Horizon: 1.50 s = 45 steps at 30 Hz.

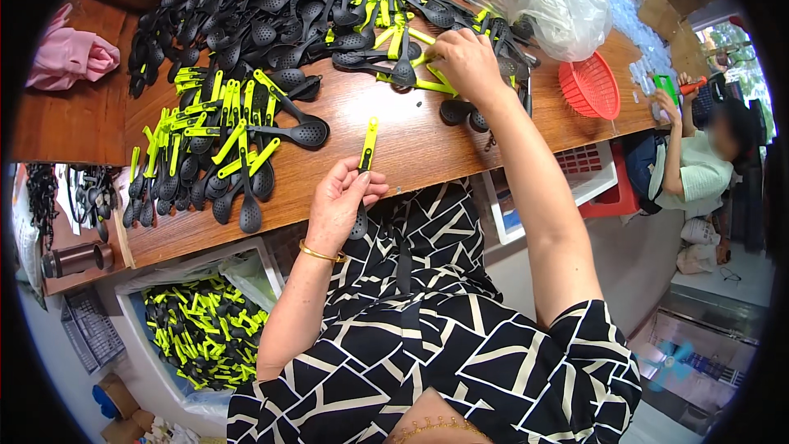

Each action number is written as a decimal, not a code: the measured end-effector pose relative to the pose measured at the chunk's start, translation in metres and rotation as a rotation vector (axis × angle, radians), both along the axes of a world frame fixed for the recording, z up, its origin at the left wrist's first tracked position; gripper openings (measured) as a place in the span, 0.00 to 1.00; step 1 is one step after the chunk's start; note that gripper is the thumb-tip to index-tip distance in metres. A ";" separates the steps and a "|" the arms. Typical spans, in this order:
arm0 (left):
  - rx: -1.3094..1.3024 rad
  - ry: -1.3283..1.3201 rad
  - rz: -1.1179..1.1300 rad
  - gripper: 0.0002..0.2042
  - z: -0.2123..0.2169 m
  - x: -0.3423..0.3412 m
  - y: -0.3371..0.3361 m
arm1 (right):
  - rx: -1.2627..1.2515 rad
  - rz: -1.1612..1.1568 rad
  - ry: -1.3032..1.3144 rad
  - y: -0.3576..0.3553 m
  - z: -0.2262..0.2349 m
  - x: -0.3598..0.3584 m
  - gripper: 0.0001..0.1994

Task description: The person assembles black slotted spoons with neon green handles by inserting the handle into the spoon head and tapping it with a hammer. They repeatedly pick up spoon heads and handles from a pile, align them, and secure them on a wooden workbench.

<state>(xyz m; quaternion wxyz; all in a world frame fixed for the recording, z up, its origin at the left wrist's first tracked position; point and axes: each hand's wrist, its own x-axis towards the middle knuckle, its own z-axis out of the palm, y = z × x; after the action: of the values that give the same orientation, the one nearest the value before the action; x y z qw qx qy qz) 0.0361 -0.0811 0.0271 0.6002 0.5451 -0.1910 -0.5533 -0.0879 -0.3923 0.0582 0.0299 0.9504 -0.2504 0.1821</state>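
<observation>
My left hand (339, 197) is closed around a black spoon with a yellow-green handle (370, 145). The handle points up and away from me, and the dark bowl shows below my fingers, near the table's front edge. Farther off, my right hand (462, 62) is bent down with its fingers closed among loose yellow-green handles (399, 43) and black spoons. Whatever its fingertips pinch is mostly hidden. A black slotted spoon (403, 72) lies just left of these fingers. Spoons with yellow-green handles (240, 115) lie in a cluster to the left.
A big heap of black spoons (263, 16) covers the far side of the wooden table (345, 107). Clear plastic bags (542, 0) and a red basket (589, 89) lie right. Below left stands a lined bin (201, 329) of handled spoons. A co-worker (699, 156) works at far right.
</observation>
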 end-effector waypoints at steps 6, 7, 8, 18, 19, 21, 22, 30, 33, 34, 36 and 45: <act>-0.017 -0.028 0.018 0.13 -0.001 -0.002 0.002 | 0.217 0.109 0.468 -0.022 0.029 0.035 0.09; -0.023 -0.027 0.020 0.13 -0.001 -0.002 0.001 | 0.237 0.127 0.510 -0.025 0.030 0.038 0.09; -0.022 -0.017 0.015 0.14 -0.002 -0.002 0.000 | 0.255 0.144 0.552 -0.026 0.030 0.039 0.09; -0.087 0.054 0.077 0.13 -0.008 -0.003 0.005 | 0.433 0.079 -0.271 0.047 0.019 0.006 0.25; -0.097 0.062 0.085 0.13 -0.008 -0.005 0.005 | 0.653 0.061 -0.328 0.062 0.011 0.004 0.29; -0.095 0.100 0.092 0.14 -0.008 -0.008 0.007 | 1.203 0.217 -0.581 0.112 0.011 0.009 0.28; -0.105 0.125 0.093 0.14 -0.006 -0.010 0.007 | 1.318 0.247 -0.627 0.132 0.007 0.010 0.27; -0.122 0.094 0.127 0.14 -0.003 -0.025 0.018 | 1.543 0.253 -0.482 0.169 -0.007 0.011 0.26; -0.150 0.099 0.132 0.13 -0.010 -0.026 0.019 | 1.391 0.213 -0.458 0.181 -0.006 0.008 0.26; -0.137 0.097 0.142 0.12 -0.009 -0.026 0.020 | 1.431 0.215 -0.461 0.182 -0.006 0.008 0.26; -0.111 0.093 0.162 0.12 -0.006 -0.026 0.021 | 1.511 0.215 -0.468 0.183 -0.006 0.008 0.26; -0.123 0.016 0.215 0.13 -0.004 -0.024 0.034 | 1.249 0.183 -0.381 0.195 -0.006 0.017 0.26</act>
<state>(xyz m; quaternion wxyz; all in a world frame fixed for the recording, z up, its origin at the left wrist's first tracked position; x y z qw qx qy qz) 0.0123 -0.0466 0.0226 0.6899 0.5200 -0.1602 -0.4774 -0.0712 -0.1973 0.0520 -0.5876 0.7577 -0.2279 0.1694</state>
